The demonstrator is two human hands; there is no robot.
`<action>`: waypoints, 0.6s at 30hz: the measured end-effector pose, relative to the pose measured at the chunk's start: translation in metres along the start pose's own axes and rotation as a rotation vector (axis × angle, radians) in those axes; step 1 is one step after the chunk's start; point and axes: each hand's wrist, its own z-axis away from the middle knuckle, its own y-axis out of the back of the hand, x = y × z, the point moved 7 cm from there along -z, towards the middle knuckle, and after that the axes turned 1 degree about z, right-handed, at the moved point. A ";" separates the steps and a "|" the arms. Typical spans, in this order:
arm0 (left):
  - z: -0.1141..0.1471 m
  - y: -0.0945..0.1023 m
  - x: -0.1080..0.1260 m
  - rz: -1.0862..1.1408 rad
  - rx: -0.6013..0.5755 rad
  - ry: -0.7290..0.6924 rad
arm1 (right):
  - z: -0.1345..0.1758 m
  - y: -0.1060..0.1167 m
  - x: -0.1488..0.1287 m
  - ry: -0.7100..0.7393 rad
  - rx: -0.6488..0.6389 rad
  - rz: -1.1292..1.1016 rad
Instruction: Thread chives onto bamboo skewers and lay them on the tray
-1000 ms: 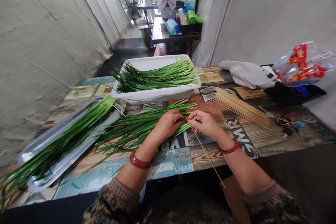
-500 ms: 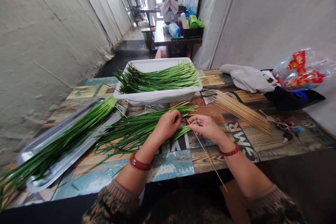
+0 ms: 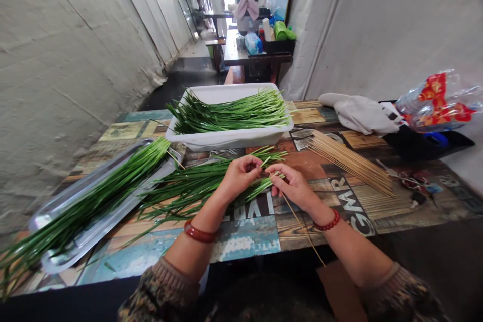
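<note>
My right hand (image 3: 292, 186) pinches a thin bamboo skewer (image 3: 302, 224) near its upper end; the skewer slants down toward me past the table edge. Just left of it, my left hand (image 3: 239, 176) is closed in a pinch on the pale end of a chive stalk, close to the skewer's tip. Beneath both hands lies a loose pile of garlic chives (image 3: 192, 188), green tips to the left and pale ends to the right. My fingers partly hide the place where stalk and skewer meet.
A white tub (image 3: 230, 142) of chives stands behind the pile. Left of it, a metal tray (image 3: 160, 171) bears a long chive bundle. Bamboo skewers (image 3: 350, 166) lie to the right, near scissors and keys (image 3: 417, 198), a pale cloth cap (image 3: 362, 113) and a plastic bag (image 3: 437, 98). A person stands far back.
My two hands have come closer together, and the left fingers now hold a stalk end near the skewer. The skewer has shifted slightly. The view has moved a little.
</note>
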 end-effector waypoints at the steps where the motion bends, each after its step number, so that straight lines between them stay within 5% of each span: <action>1: 0.000 0.000 0.000 -0.009 0.007 0.001 | 0.000 0.000 0.000 0.003 0.010 0.009; 18: 0.004 -0.003 0.005 -0.152 0.039 -0.007 | 0.000 0.006 -0.006 0.081 0.154 0.179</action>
